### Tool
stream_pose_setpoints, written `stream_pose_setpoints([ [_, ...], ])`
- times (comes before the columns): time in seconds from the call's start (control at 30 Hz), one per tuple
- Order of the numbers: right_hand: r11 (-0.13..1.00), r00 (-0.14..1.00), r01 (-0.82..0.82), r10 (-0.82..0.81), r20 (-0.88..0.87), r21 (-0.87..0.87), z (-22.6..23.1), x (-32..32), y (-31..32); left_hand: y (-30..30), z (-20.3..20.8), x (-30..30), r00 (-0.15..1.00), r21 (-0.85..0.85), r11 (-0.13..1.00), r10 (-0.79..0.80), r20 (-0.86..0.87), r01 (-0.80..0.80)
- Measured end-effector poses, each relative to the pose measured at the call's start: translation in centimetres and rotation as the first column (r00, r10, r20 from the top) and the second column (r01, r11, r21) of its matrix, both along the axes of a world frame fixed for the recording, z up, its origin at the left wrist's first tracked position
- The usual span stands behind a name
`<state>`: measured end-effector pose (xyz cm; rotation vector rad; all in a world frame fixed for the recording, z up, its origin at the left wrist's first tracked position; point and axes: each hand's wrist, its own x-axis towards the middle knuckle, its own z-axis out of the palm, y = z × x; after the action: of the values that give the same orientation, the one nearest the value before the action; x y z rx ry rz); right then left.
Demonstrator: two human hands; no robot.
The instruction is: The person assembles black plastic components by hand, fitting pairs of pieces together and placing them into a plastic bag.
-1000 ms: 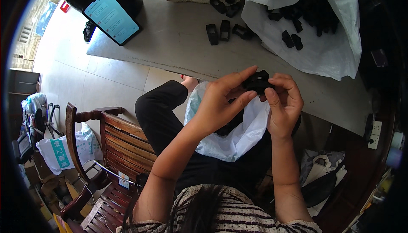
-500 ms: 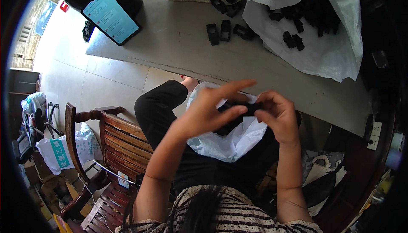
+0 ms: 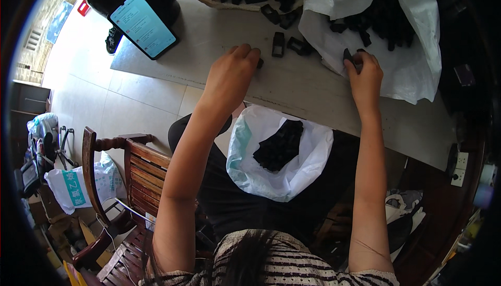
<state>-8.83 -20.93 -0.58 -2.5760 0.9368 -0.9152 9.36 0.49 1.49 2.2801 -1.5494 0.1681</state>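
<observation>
My left hand (image 3: pixel 232 77) reaches over the table's near part. Its fingers are closed on a small black plastic frame, mostly hidden, with one dark end showing past the fingertips. To its right, a black rectangular frame (image 3: pixel 278 44) stands apart from another tilted black frame (image 3: pixel 299 46). My right hand (image 3: pixel 367 80) is at the near edge of a white bag (image 3: pixel 412 80), pinching a small black plastic piece (image 3: pixel 348 55) between thumb and fingers. A second white bag (image 3: pixel 315 155) lies open on my lap, with a heap of black parts (image 3: pixel 280 146) inside.
A lit phone (image 3: pixel 143 25) leans against a black object at the table's left. Behind sits an open container (image 3: pixel 235 5) of black parts. More black pieces (image 3: pixel 386 20) fill the white bag on the right. A wooden chair (image 3: pixel 148 168) stands at my left.
Both hands have parted from above the lap bag and moved forward to the table. The left hand has taken a black frame there, the right a black piece from the white bag.
</observation>
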Motion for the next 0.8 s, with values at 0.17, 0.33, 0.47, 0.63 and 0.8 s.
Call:
stream_pose_setpoints([
  [0.17,0.826,0.99,-0.106,0.036,0.136,0.554,0.7,-1.3,4.7,2.1,0.8,-2.0,0.884,-0.181,0.98,-0.015,-0.468,-0.079],
  [0.33,0.683,0.759,-0.577,0.244,0.604,0.448,2.2,-1.3,10.7,2.2,-0.6,-5.7,0.182,-0.483,0.859,-0.454,-0.872,-0.169],
  [0.47,0.778,0.781,-0.548,0.345,0.52,0.307,3.1,-1.6,11.3,1.9,0.0,-6.7,0.007,-0.501,0.845,-0.509,-0.861,-0.185],
  [0.63,0.841,0.805,-0.535,0.478,0.35,0.082,3.9,-2.1,11.8,2.2,-0.1,-7.0,0.046,-0.427,0.894,-0.425,-0.904,-0.132],
  [0.8,0.242,0.835,-0.549,0.117,0.537,0.8,2.7,-4.1,11.9,2.7,0.0,-8.2,0.091,-0.486,0.87,-0.479,-0.873,-0.078],
])
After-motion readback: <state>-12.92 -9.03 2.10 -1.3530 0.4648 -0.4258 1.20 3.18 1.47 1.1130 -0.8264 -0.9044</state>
